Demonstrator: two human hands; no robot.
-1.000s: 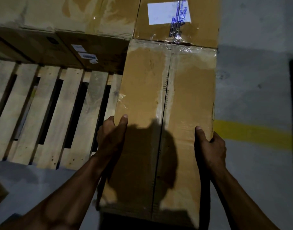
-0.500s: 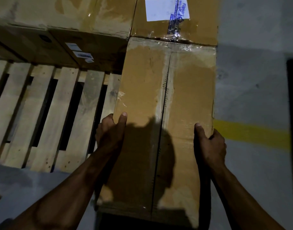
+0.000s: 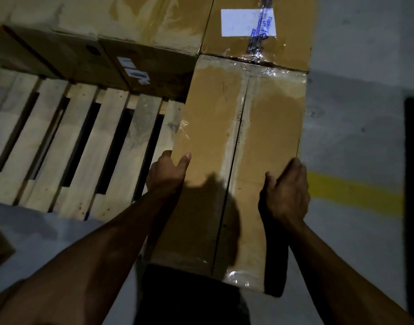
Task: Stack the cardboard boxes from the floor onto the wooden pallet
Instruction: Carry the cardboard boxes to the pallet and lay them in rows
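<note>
Pallet: slats of the wooden pallet (image 3: 84,148) lay bare across the left and middle, so by the look of it most of the deck was not yet loaded.
Back row: cardboard boxes (image 3: 107,31) already stood along the far edge, side by side; the right one, the labelled box (image 3: 260,34), carried a white label and clear tape.
Box in hand: a long taped box (image 3: 238,141) lay at the pallet's right edge, its far end butted against the labelled box; its near end reached out past the pallet's front edge, toward the person.
Seating: whether the long box was fully down on the slats or partly carried could not be told.
Floor: grey floor (image 3: 356,141) with a yellow line (image 3: 356,193) lay to the right; a scrap of cardboard showed at the far left edge, perhaps another box waiting.
Left grip: the left hand (image 3: 168,174) clasped the box's left edge, thumb on top, fingers down the side.
Right grip: the right hand (image 3: 285,191) lay against the right edge with fingers loosely spread, not clamped.
Remaining: this box probably needed a final nudge; further boxes from the floor likely remained.
</note>
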